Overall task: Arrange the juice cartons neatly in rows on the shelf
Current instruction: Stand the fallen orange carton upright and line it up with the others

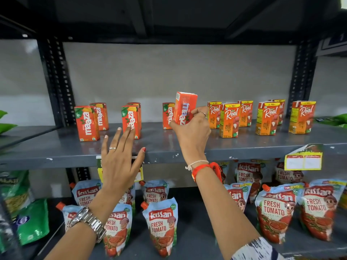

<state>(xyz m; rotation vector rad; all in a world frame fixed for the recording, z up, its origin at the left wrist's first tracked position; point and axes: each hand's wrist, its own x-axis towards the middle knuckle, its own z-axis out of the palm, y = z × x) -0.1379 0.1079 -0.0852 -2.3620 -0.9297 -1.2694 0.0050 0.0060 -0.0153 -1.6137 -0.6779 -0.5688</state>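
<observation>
Right hand (191, 128) has a red Maaza carton (185, 108) pinched between thumb and fingers, lifted clear of the grey shelf (169, 147) and tilted a touch, just in front of another Maaza carton (167, 115) standing at its 9 o'clock. Left hand (120, 158) is wide open, fingers spread, holding nothing, its fingertips (129, 126) at the front carton of the middle Maaza pair (131, 121). Out at 9 o'clock from that pair stands one more Maaza pair (90, 121), one carton behind the other. Over at 3 o'clock from the lifted carton, the orange Real litchi cartons (230, 120) stand upright in a loose, staggered spread along the shelf. Down at 6 o'clock, on the lower shelf, Kissan tomato pouches (161, 226) sit in rows.
</observation>
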